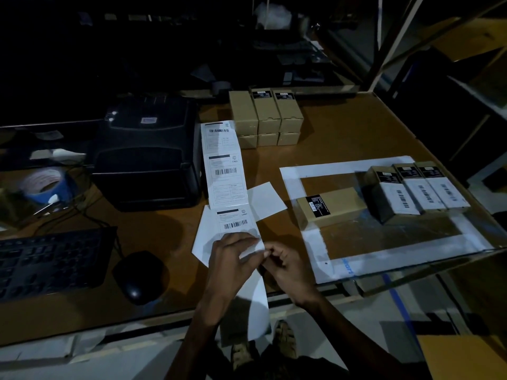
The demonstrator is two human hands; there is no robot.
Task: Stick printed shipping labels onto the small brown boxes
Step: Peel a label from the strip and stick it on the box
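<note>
**White label strip held at the front edge of the table**

White label strip [225, 171] runs from the black printer [148, 157] down the brown table [343, 133] toward the person, three printed labels with barcodes showing. Nearest end of the strip is in both hands. Left hand [230, 259] lies over the bottom label, fingers curled onto the paper. Right hand [285, 264] meets it just to the right, fingertips pinching the strip's edge at the corner. Whether label is lifting off backing: cannot tell, too dark. Blank white backing paper [258, 305] hangs below the hands, past the table edge. Another blank white sheet [266, 200] lies just right of the strip.

Right side: white taped frame [290, 179] on the table. Inside it, one brown box [334, 204] lying flat with a black sticker, no shipping label visible. Beside it at the far right corner, three boxes [419, 187] side by side, each with a white barcode label on top.

Behind the strip, a stack of plain brown boxes [266, 116], two layers, touching each other.

Left: blue tape roll [45, 185], black keyboard [49, 261], black mouse [137, 275] near the front edge. Background dark, shelving at right.
</note>
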